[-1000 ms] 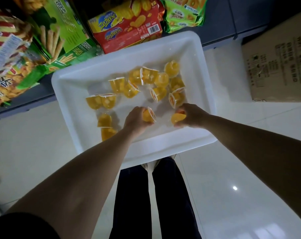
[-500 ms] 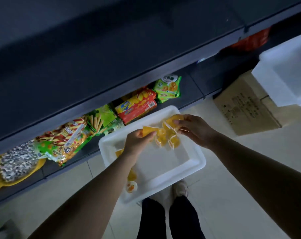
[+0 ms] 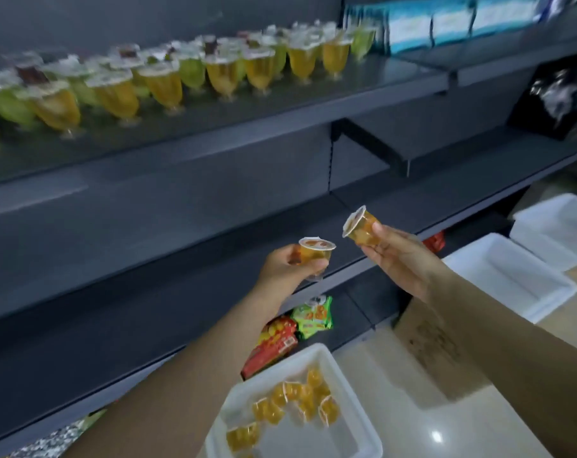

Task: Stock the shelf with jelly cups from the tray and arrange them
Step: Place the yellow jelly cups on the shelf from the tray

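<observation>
Dark grey metal shelving unit (image 3: pixel 194 206) fills the left and centre of the view; its upper shelf carries a blurred row of stemmed yellow and green jelly cups (image 3: pixel 181 77), all upright with foil lids up, with bare shelf at the right end of the row. The middle shelf in front of the hands is bare. White plastic tray (image 3: pixel 353 371) on the floor below holds a loose scatter of orange jelly cups (image 3: pixel 293 404), lying at mixed angles. Two more white plastic tubs (image 3: pixel 512 279) sit at right, beside a brown cardboard box (image 3: pixel 432 345). Left hand (image 3: pixel 287 266) grips one orange jelly cup (image 3: pixel 315 251) upright, lid up, fingers curled round it. Right hand (image 3: pixel 402 256) pinches a second orange cup (image 3: pixel 361 226), tilted, lid facing upper left.
</observation>
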The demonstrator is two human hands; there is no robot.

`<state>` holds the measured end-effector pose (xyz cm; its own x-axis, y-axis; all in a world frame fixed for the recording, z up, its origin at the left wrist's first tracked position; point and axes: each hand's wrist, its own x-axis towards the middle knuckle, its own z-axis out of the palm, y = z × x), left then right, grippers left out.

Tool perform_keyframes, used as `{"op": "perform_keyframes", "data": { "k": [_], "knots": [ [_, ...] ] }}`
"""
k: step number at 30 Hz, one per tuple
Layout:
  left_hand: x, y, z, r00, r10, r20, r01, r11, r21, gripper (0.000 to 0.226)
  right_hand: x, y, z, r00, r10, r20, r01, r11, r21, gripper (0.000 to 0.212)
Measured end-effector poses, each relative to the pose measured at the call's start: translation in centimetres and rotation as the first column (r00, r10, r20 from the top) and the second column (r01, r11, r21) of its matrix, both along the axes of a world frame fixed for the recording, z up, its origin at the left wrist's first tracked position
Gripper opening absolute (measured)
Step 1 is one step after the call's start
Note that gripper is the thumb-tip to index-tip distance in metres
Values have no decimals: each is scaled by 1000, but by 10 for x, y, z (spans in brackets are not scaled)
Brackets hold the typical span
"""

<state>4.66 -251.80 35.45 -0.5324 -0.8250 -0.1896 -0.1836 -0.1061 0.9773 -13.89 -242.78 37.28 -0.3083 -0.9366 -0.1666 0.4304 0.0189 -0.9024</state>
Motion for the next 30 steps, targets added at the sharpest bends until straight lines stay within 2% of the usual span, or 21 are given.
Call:
{"op": "perform_keyframes", "data": {
  "k": [5, 10, 12, 17, 22, 27, 30],
  "knots": [
    [-40, -14, 78, 998, -23, -66, 14, 991, -134, 21, -36, -19, 82, 998, 22, -60, -31, 988, -152, 70],
    [-89, -29, 139, 985, 57, -164, -93, 970, -225, 23, -77, -50, 140, 994, 16, -107, -40, 974, -222, 30],
    [-110, -37, 158, 971, 85, -222, -144, 953, -265, 26, -93, -65, 156, 991, 10, -134, -44, 967, -253, 24],
    [-169, -68, 191, 954, 134, -269, -223, 915, -336, 31, -142, -105, 182, 985, -52, -167, 3, 958, -285, 25],
    [-229, -110, 199, 944, 281, -173, -327, 871, -367, 35, -187, -147, 193, 956, -114, -270, 40, 964, -264, 21],
    [-267, -142, 195, 923, 365, -123, -384, 851, -359, 28, -222, -200, 184, 873, -184, -452, 120, 979, -166, 39],
    [-282, -155, 192, 914, 397, -84, -397, 833, -385, 25, -235, -225, 173, 813, -133, -567, 107, 991, -78, 48]
  ]
}}
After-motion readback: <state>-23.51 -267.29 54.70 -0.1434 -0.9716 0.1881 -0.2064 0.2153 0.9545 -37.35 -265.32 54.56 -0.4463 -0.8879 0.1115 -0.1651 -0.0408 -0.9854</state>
